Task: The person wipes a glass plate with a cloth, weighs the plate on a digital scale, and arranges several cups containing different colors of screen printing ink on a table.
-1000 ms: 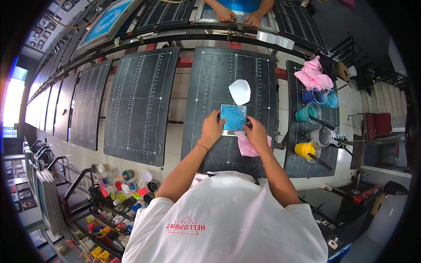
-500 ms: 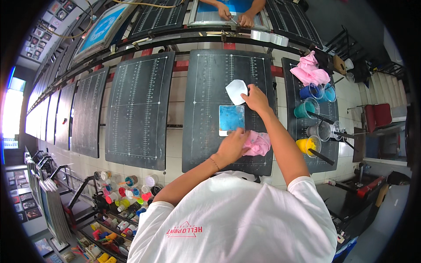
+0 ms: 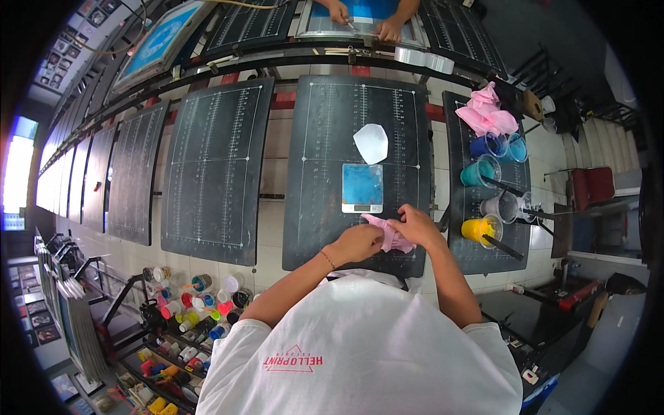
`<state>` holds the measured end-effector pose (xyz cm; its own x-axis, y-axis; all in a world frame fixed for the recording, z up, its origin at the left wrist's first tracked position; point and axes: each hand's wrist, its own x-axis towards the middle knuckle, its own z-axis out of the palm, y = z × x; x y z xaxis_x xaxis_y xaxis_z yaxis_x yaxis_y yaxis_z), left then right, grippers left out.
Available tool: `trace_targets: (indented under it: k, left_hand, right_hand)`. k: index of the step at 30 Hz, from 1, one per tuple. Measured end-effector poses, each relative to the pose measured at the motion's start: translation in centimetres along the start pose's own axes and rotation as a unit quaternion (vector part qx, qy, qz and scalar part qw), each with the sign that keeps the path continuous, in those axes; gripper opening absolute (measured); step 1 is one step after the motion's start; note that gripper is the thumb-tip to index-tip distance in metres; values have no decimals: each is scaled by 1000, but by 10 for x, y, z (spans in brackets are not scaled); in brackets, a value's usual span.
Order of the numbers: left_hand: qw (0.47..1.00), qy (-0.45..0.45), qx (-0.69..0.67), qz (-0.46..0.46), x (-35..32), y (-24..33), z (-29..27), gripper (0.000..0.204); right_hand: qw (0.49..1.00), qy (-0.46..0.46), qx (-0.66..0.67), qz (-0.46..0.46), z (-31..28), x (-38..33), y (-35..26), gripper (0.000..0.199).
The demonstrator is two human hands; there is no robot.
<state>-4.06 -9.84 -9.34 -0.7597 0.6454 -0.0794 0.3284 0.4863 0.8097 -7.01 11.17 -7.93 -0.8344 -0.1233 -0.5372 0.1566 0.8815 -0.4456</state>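
Observation:
A crumpled pink cloth (image 3: 394,241) lies near the front edge of the black platen (image 3: 325,138), between my two hands. My left hand (image 3: 361,242) has its fingers closed on the cloth's left side. From the right, my right hand (image 3: 415,227) pinches the same cloth. Just beyond them is a small digital scale (image 3: 362,187), its top stained blue and its display toward me. A white, angular, cup-like piece (image 3: 371,143) rests on the platen beyond the scale, touched by neither hand.
On the right platen stand plastic cups of blue, teal (image 3: 478,173), grey and yellow ink (image 3: 481,229) with dark stirrers, plus another pink cloth (image 3: 488,111). A co-worker's hands (image 3: 389,29) work over a blue screen frame opposite. Ink jars (image 3: 200,282) crowd the lower left.
My right hand has let go of the white piece and come back to the pink cloth. The cloth has been drawn slightly toward me, and the scale's display now shows.

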Motion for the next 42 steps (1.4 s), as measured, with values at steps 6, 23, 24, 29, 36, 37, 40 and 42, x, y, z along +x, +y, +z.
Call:
trace_targets:
  k: [6, 23, 24, 29, 36, 37, 40, 42]
  left_hand:
    - [952, 265, -64, -142, 5, -28, -24, 11]
    - [935, 296, -62, -185, -14, -44, -35, 17]
    - [941, 281, -72, -177, -10, -35, -38, 17]
    - [982, 94, -94, -132, 7, 6, -30, 25]
    - [998, 33, 23, 50, 30, 12, 10, 48]
    - [999, -4, -33, -10, 28, 14, 13, 54]
    - [999, -8, 18, 39, 32, 13, 27, 56]
    - [992, -8, 56, 116, 36, 3, 32, 64]
  right_hand:
    - [958, 250, 114, -82, -35, 108, -32, 55]
    - [854, 225, 464, 63, -15, 9, 38, 26]
    - [852, 222, 469, 65, -6, -9, 43, 25]
    - [788, 202, 564, 144, 35, -84, 52, 18]
    - [751, 207, 601, 178, 60, -123, 48, 21]
    - [747, 211, 606, 176, 60, -125, 44, 21]
    - [753, 228, 590, 183, 55, -132, 43, 25]
    - [769, 238, 573, 153, 64, -125, 50, 28]
